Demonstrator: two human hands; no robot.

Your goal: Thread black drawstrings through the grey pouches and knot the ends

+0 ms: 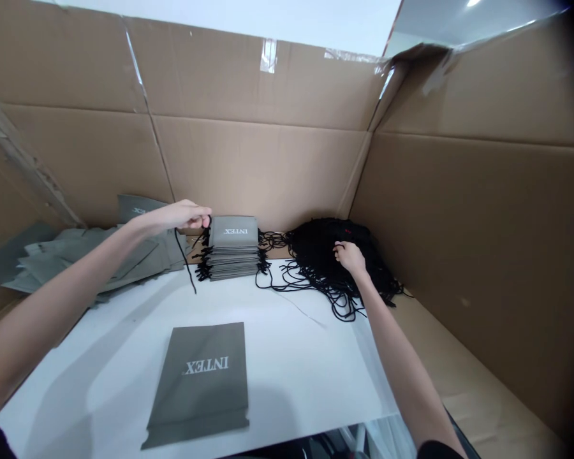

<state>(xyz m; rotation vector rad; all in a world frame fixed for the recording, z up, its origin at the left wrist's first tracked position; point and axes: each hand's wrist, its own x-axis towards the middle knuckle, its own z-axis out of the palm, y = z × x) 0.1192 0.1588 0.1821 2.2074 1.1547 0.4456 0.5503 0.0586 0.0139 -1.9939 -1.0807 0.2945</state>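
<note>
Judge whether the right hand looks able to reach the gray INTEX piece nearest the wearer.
Probably yes: nothing covers the gray INTEX piece, and just loose strands and tabletop separate it from the right hand at the black cord pile.

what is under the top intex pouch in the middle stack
Under the top gray INTEX pouch sit more gray pouches, black cord ends poking out at both sides. Their upper faces are covered, so any print is hidden.

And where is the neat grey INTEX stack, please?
In the head view, the INTEX stack stands slightly left of centre, between loose grey sheets on its left and black cords on its right.
</note>
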